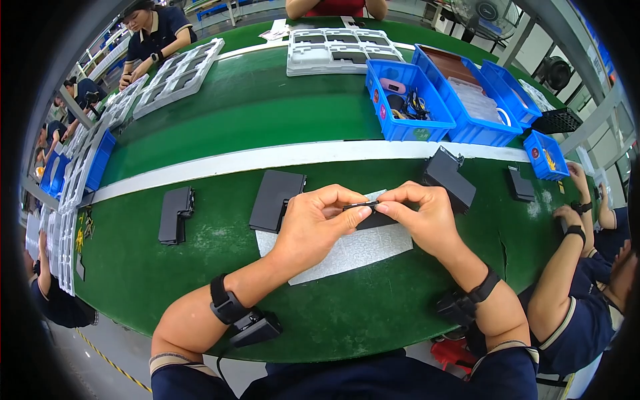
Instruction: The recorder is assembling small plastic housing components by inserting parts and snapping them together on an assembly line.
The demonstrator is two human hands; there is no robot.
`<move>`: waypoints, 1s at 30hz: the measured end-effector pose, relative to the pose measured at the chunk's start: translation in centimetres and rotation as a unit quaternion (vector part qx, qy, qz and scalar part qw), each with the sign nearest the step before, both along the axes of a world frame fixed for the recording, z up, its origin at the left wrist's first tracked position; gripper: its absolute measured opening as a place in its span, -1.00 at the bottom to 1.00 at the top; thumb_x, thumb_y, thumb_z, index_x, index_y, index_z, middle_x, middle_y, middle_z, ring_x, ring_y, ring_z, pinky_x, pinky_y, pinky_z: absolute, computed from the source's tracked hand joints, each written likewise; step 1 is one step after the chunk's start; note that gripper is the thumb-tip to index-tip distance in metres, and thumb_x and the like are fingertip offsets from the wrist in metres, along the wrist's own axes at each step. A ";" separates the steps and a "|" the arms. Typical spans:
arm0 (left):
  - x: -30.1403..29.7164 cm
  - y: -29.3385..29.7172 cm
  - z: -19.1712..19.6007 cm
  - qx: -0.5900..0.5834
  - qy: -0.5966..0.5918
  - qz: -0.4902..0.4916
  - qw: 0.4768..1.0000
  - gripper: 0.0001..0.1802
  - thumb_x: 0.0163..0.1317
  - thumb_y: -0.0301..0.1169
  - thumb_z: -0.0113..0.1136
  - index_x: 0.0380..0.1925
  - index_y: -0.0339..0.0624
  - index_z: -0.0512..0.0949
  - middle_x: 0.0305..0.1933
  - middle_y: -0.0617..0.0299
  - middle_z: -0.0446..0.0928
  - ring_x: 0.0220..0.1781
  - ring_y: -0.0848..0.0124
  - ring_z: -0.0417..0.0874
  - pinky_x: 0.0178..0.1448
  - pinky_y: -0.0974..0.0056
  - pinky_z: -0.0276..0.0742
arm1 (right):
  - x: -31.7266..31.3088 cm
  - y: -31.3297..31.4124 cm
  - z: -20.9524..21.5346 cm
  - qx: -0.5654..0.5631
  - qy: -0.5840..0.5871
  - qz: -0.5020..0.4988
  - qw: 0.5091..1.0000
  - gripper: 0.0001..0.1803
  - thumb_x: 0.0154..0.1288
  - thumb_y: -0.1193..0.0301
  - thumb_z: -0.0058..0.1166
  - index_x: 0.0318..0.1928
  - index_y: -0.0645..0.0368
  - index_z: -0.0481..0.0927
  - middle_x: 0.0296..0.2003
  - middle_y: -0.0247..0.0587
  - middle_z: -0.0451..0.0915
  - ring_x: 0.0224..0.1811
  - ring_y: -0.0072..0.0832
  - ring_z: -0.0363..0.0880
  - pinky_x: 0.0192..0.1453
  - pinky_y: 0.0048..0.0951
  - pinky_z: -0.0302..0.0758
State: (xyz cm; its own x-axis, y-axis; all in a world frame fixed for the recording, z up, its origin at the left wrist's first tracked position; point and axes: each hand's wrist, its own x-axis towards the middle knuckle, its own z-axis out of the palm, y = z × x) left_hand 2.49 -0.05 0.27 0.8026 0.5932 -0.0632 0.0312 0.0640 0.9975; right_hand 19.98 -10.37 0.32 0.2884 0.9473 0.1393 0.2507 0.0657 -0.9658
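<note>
Between my two hands is a small, thin black strip-like part [361, 205], too small to tell its kind. My left hand [317, 220] pinches its left end with thumb and forefinger. The right end sits in the pinch of my right hand [423, 217]. Both hands hover above a light grey foam sheet [347, 255] on the green table. Behind my left hand lies a dark grey L-shaped block [275, 197], partly covered by that hand. A dark flat piece [375, 221] shows on the sheet below my fingers, mostly hidden.
More dark blocks lie left [176, 215] and right [450, 179]. A white strip [267, 157] crosses the table; beyond it stand blue bins [420, 130] and white trays [320, 67]. At the right, a co-worker's arms [557, 280] reach onto the table. Small yellow parts [80, 235] lie far left.
</note>
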 end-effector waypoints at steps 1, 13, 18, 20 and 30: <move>0.0 0.0 -0.1 0.003 0.001 0.015 1.000 -0.81 0.27 -0.39 0.27 -0.18 -0.24 0.61 -0.22 0.28 0.62 -0.23 0.62 0.60 -0.20 0.45 0.65 | -0.4 0.0 0.2 0.042 -0.119 -0.031 0.992 -0.82 0.10 0.51 0.29 -0.23 0.24 0.72 -0.46 -0.19 0.68 -0.41 -0.48 0.60 -0.32 -0.46 0.49; 0.3 -0.5 -0.3 0.049 -0.016 0.073 0.996 -0.81 0.23 -0.42 0.30 -0.23 -0.31 0.65 -0.45 0.29 0.63 -0.45 0.67 0.53 -0.39 0.51 0.45 | -1.8 0.2 -0.4 0.202 -0.366 -0.068 0.906 -0.84 0.08 0.60 0.22 -0.27 0.31 0.67 -0.43 -0.11 0.65 -0.32 -0.28 0.62 -0.30 -0.31 0.44; 0.3 -0.6 -0.3 0.082 -0.013 0.090 0.992 -0.82 0.20 -0.42 0.31 -0.26 -0.31 0.66 -0.47 0.29 0.63 -0.48 0.66 0.52 -0.42 0.49 0.43 | -2.1 0.1 -0.2 0.219 -0.413 -0.070 0.881 -0.82 0.08 0.61 0.19 -0.24 0.33 0.65 -0.42 -0.09 0.65 -0.31 -0.25 0.62 -0.29 -0.31 0.46; 0.4 -0.5 -0.4 0.129 -0.032 0.096 0.986 -0.82 0.20 -0.43 0.30 -0.24 -0.30 0.66 -0.42 0.28 0.64 -0.44 0.63 0.55 -0.38 0.47 0.46 | -1.9 0.1 -0.1 0.220 -0.415 -0.064 0.880 -0.81 0.10 0.61 0.18 -0.22 0.34 0.65 -0.42 -0.08 0.64 -0.31 -0.23 0.61 -0.31 -0.32 0.46; 0.5 -0.2 -1.1 0.004 -0.046 0.019 0.999 -0.71 0.29 -0.56 0.15 0.00 -0.28 0.42 -0.12 0.23 0.57 -0.11 0.60 0.56 0.00 0.44 0.49 | -1.6 0.2 0.1 0.051 -0.212 -0.090 0.972 -0.89 0.11 0.52 0.23 -0.33 0.28 0.62 -0.43 -0.18 0.60 -0.50 -0.44 0.51 -0.45 -0.42 0.35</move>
